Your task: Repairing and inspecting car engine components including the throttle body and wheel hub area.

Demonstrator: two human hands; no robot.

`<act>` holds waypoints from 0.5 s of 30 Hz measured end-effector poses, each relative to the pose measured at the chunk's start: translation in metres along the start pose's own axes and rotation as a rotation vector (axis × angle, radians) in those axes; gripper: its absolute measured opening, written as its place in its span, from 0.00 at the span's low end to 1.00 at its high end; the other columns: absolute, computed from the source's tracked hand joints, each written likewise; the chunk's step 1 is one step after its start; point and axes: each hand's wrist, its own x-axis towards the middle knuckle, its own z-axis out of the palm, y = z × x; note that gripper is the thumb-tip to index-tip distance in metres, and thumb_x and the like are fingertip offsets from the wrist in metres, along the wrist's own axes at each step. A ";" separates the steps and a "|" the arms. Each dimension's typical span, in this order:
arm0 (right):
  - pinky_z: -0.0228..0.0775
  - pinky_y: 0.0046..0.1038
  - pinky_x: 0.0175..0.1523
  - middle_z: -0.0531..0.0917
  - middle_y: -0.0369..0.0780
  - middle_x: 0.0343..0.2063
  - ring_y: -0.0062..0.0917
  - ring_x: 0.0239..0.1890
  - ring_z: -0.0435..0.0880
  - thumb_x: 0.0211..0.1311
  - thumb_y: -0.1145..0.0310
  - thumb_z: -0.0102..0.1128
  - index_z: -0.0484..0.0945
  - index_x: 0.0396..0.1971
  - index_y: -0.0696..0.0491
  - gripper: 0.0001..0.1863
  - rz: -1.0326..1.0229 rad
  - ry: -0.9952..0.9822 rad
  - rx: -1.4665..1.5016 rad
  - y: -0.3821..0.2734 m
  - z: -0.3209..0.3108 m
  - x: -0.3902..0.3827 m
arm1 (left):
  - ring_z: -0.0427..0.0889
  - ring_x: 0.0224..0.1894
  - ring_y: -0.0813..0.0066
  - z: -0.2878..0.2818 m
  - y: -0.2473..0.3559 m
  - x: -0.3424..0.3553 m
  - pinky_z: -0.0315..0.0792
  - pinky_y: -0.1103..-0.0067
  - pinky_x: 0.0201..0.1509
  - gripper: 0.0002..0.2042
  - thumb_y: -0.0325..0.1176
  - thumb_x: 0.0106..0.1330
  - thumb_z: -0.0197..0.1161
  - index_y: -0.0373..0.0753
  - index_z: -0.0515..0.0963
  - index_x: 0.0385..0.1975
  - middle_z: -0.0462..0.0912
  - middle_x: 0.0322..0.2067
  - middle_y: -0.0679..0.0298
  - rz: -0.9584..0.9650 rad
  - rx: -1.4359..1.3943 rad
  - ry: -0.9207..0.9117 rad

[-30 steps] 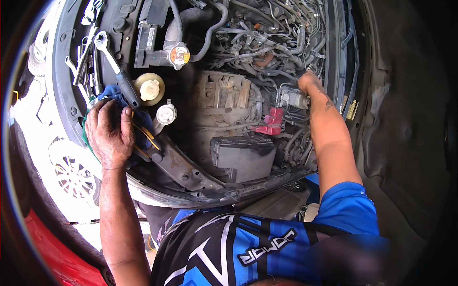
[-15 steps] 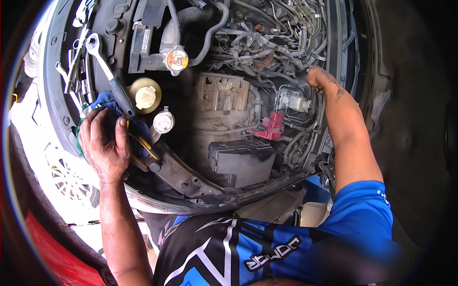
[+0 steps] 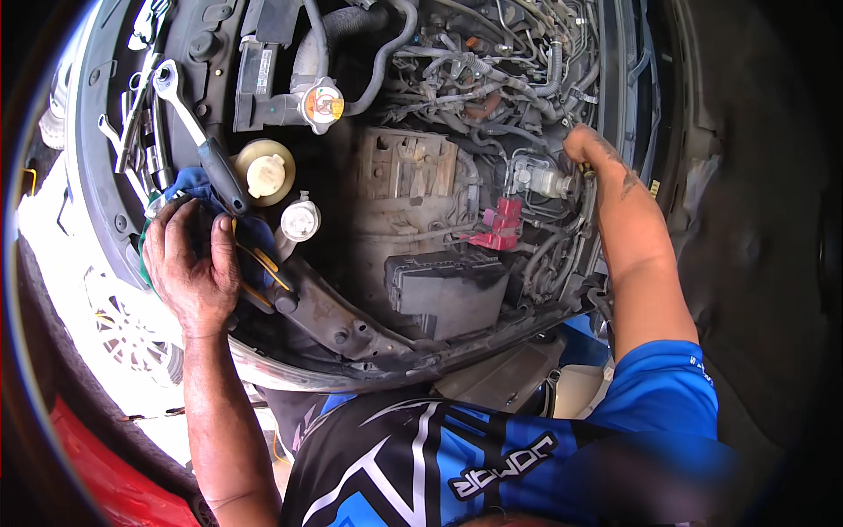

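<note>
My left hand (image 3: pixel 189 263) lies on a bundled blue cloth (image 3: pixel 194 183) at the edge of the engine bay, thumb apart and fingers draped over it. Pliers with yellow-and-black handles (image 3: pixel 266 266) poke out beside the thumb. A ratchet wrench (image 3: pixel 202 140) with a black grip lies just beyond the fingers. On the far right, my right hand (image 3: pixel 583 147) reaches down among the hoses and lines at the side of the bay. Its fingers are curled closed and point away from me; what they hold is hidden.
Sockets and wrenches (image 3: pixel 132 149) lie along the left edge. Near them are a radiator cap (image 3: pixel 322 105), a cream reservoir cap (image 3: pixel 266 175) and a white filler cap (image 3: pixel 300 220). A black box (image 3: pixel 448 290), red terminal cover (image 3: pixel 502 224) and brake fluid reservoir (image 3: pixel 549 183) sit nearer the right.
The view has shifted slightly. My left hand stays on the cloth, and my right hand keeps to the same spot with only a small turn of the wrist.
</note>
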 end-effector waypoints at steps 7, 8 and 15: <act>0.79 0.33 0.45 0.85 0.50 0.38 0.40 0.41 0.85 0.42 0.74 0.59 0.85 0.34 0.58 0.16 0.026 -0.104 0.116 0.018 -0.008 0.023 | 0.76 0.51 0.55 0.001 0.000 -0.002 0.66 0.65 0.58 0.17 0.39 0.61 0.66 0.37 0.78 0.46 0.78 0.45 0.54 -0.017 -0.030 -0.006; 0.79 0.33 0.45 0.85 0.50 0.38 0.40 0.41 0.85 0.42 0.74 0.59 0.85 0.34 0.58 0.16 0.011 -0.045 0.136 0.018 -0.008 0.023 | 0.75 0.51 0.55 0.001 -0.001 -0.002 0.65 0.65 0.58 0.17 0.39 0.61 0.66 0.36 0.78 0.46 0.78 0.45 0.54 -0.023 -0.034 -0.011; 0.75 0.37 0.48 0.84 0.49 0.42 0.42 0.45 0.84 0.48 0.73 0.51 0.83 0.41 0.57 0.19 0.040 0.116 0.200 0.019 -0.022 -0.033 | 0.75 0.51 0.55 0.001 -0.002 -0.003 0.65 0.65 0.58 0.17 0.38 0.61 0.66 0.36 0.78 0.46 0.78 0.45 0.54 -0.007 -0.034 0.004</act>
